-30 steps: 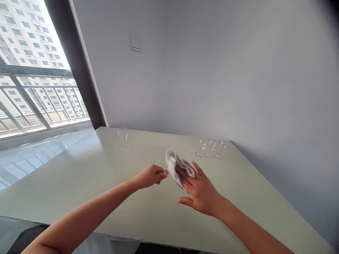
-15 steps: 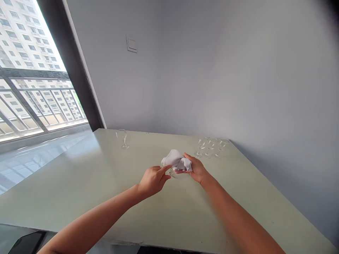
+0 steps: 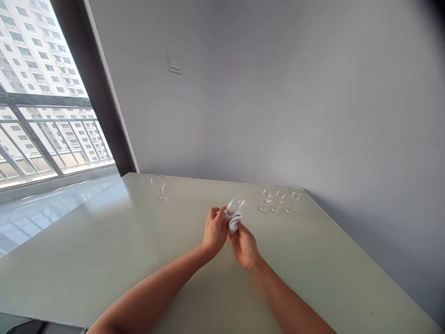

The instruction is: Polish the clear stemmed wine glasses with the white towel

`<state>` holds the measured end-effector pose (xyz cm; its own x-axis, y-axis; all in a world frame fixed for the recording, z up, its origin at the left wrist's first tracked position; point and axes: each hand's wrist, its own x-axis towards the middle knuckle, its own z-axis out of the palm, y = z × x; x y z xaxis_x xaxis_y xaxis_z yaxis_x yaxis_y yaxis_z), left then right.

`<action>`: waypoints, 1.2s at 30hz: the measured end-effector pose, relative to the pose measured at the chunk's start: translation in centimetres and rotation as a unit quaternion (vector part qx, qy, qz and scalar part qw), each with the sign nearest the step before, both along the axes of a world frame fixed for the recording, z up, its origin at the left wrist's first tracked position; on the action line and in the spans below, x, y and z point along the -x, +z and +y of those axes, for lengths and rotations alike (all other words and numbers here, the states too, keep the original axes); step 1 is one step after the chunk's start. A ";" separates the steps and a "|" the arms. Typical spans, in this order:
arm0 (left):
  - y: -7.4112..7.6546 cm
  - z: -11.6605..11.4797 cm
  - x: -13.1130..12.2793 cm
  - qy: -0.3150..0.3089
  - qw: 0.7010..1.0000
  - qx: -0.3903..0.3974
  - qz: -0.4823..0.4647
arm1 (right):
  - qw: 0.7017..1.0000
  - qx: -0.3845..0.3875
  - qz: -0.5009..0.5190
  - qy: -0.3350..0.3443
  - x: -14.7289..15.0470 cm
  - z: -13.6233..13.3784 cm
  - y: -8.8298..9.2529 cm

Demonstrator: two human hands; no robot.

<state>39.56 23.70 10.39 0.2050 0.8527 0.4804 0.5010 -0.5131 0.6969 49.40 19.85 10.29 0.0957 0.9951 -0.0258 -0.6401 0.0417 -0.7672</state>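
Observation:
My left hand [image 3: 213, 230] is closed round the lower part of a clear stemmed glass [image 3: 236, 204], whose bowl sticks up and tilts to the right above my fingers. My right hand [image 3: 244, 243] is closed on a bunched white cloth [image 3: 234, 223] and presses it against the glass just under the bowl. Both hands meet above the middle of the pale green table [image 3: 104, 250].
One stemmed glass [image 3: 160, 187] stands alone at the table's far left. A cluster of three stemmed glasses [image 3: 279, 200] stands at the far right near the grey wall. A large window with a railing lies to the left.
The cloth has gone from spread over the glass to bunched under its bowl. My hands have come together, and the bowl now shows bare above them.

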 end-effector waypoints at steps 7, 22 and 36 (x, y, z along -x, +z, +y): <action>-1.0 -1.3 -0.5 -0.081 0.993 0.051 -0.063 | 0.998 0.009 -0.055 0.006 0.1 0.4 -1.3; 0.9 0.5 0.3 -0.288 0.756 0.416 -0.416 | 0.986 0.146 -0.033 0.074 -1.1 0.9 -1.9; 1.8 3.0 1.6 -0.087 0.872 0.311 -0.369 | 0.934 -0.059 -0.334 -0.113 -3.9 0.6 -0.5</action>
<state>37.92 26.69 12.24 0.1881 0.9821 -0.0071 -0.2486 0.0546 0.9671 53.33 20.47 9.74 0.2589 0.9399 0.2225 0.0160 0.2262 -0.9740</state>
